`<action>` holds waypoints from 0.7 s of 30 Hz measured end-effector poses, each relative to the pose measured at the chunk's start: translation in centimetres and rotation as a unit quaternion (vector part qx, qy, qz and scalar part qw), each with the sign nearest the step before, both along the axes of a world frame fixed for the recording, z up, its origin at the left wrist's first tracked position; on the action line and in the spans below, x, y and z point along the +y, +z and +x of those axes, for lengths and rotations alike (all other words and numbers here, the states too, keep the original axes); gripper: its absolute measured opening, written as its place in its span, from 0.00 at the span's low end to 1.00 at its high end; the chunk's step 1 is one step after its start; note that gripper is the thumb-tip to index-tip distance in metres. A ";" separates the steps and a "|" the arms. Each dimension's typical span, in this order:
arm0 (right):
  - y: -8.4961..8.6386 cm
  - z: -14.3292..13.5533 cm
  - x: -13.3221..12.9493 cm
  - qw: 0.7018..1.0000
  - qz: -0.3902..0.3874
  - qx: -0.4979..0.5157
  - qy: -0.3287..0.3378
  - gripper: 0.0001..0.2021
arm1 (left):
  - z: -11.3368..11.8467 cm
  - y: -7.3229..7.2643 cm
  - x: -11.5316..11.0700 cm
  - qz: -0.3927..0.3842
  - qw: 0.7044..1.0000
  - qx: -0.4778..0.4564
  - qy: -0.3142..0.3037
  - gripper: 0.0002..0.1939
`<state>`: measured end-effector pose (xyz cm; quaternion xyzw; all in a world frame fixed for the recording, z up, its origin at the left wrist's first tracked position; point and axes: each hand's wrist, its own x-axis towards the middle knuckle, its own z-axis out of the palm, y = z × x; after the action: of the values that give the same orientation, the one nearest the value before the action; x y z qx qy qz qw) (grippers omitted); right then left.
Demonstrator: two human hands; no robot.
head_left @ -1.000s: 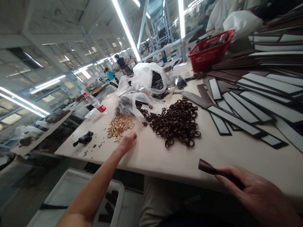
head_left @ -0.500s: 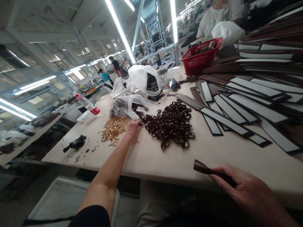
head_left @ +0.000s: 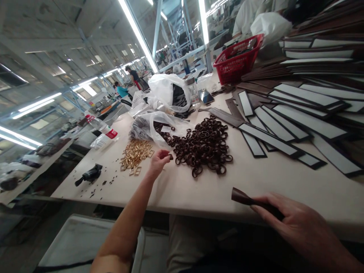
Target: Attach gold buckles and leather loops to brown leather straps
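My left hand (head_left: 159, 162) pinches a small dark brown loop (head_left: 171, 156) just above the table, between a heap of gold buckles (head_left: 135, 154) and a larger pile of dark brown loops (head_left: 203, 146). At the lower right, my right hand (head_left: 292, 218) is closed around a dark brown strap (head_left: 241, 197), whose flared end points left over the table's front edge. An open plastic bag (head_left: 142, 127) with more brown loops inside lies behind the buckles.
On the table (head_left: 176, 193), many straps with pale panels (head_left: 307, 117) are heaped at right. A red basket (head_left: 237, 62), a white bag (head_left: 160, 89) and a jar (head_left: 192, 91) stand behind. A bottle (head_left: 104, 127) and a black wrapped object (head_left: 90, 174) are at left.
My left hand has lifted slightly and moved a little left of the loop pile, and the small loop now shows in its fingers. My right hand keeps its hold on the strap.
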<state>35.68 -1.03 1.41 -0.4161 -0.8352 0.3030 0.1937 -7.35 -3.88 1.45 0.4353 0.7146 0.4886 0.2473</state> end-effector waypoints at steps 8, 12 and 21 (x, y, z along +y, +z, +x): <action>1.0 -0.4 -0.2 1.000 0.000 0.008 -0.009 0.15 | 3.7 2.4 -0.4 0.099 0.984 -0.142 0.039 0.20; 1.9 -0.6 -0.7 0.999 0.019 0.041 -0.007 0.13 | 8.8 3.6 -1.8 0.122 0.950 -0.287 0.020 0.30; 4.6 -2.6 -2.2 0.980 0.156 0.123 -0.001 0.05 | 19.3 3.4 -4.6 0.035 0.890 -0.451 -0.050 0.29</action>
<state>33.03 -3.27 6.04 -0.3408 -0.8417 0.2174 0.3579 11.95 -8.49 4.81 0.2113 0.4859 0.6440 0.5518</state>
